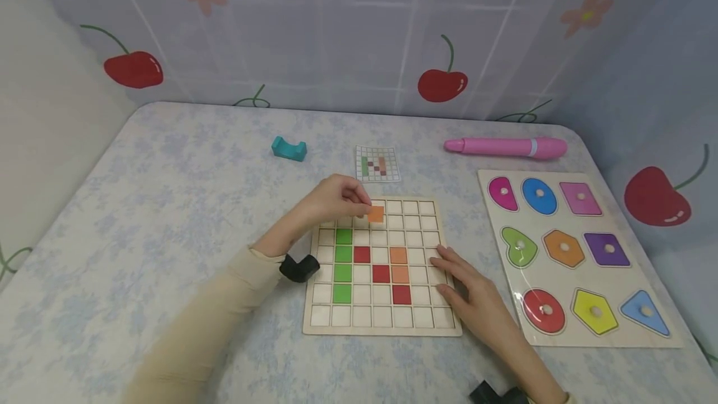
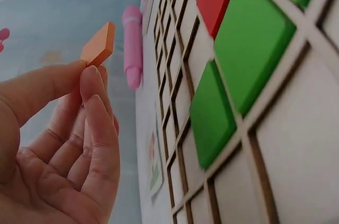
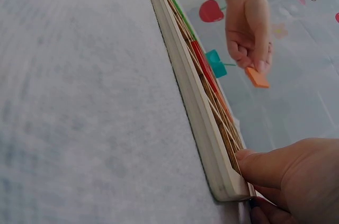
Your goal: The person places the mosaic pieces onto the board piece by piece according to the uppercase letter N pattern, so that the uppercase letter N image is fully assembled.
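Note:
Thumb and fingertips of my left hand (image 1: 340, 197) pinch an orange square tile (image 1: 376, 214) above the far part of a wooden grid board (image 1: 381, 331). In the left wrist view the orange tile (image 2: 98, 45) stands tilted, clear of the board. Green tiles (image 1: 343, 254) fill part of one column on the left, red tiles (image 1: 381, 274) run diagonally, and two orange tiles (image 1: 399, 265) sit to their right. My right hand (image 1: 477, 301) rests at the board's right edge with fingers extended, its thumb (image 3: 270, 167) touching the rim near the corner.
Behind the board lies a small pattern card (image 1: 378, 164), with a teal curved block (image 1: 289, 149) to its left. A pink marker-shaped object (image 1: 505, 147) lies at the back right. On the right is a shape puzzle board (image 1: 533, 276) with knobbed pieces.

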`<control>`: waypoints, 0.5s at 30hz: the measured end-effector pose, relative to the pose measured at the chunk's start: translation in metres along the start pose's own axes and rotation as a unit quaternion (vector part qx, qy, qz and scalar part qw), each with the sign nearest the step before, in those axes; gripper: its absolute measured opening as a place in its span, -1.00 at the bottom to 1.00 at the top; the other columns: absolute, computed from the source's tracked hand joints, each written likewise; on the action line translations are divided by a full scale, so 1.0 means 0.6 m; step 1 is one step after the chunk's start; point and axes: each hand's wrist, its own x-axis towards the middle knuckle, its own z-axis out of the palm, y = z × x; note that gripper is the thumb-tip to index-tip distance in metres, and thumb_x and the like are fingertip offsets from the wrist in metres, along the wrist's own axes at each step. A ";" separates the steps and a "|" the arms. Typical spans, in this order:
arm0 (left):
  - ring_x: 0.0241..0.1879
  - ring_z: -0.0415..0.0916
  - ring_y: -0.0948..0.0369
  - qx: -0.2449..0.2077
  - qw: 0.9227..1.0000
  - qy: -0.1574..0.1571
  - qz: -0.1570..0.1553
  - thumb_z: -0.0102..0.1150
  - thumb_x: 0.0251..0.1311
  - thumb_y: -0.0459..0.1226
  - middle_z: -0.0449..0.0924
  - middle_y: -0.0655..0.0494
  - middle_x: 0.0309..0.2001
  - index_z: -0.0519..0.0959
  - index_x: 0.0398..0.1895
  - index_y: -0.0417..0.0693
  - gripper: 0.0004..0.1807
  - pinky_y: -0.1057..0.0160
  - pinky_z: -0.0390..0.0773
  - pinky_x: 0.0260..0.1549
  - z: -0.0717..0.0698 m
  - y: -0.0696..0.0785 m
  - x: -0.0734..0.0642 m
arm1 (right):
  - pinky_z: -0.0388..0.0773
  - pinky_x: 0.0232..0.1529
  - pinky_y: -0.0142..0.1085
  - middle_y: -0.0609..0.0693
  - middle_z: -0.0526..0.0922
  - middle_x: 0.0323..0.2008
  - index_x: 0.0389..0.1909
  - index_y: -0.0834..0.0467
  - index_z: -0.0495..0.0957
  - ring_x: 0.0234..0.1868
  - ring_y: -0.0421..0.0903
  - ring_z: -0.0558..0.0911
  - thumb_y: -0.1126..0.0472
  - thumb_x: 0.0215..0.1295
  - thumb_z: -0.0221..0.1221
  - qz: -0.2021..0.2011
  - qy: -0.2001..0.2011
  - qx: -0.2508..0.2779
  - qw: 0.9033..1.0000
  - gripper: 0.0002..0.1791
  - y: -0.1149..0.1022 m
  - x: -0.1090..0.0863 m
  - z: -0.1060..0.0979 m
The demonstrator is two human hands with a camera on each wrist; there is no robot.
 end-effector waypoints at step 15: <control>-0.52 0.47 0.20 0.069 0.996 -0.043 -0.020 0.29 0.12 -0.32 0.58 0.14 -0.55 0.63 -0.45 -0.10 -0.94 0.33 0.39 -0.48 0.068 -0.002 0.035 | 0.27 0.13 -0.05 0.03 0.31 0.30 0.17 0.17 0.47 0.32 0.01 0.23 0.37 0.12 0.30 0.011 -0.011 0.007 1.000 -0.46 0.000 0.001 0.000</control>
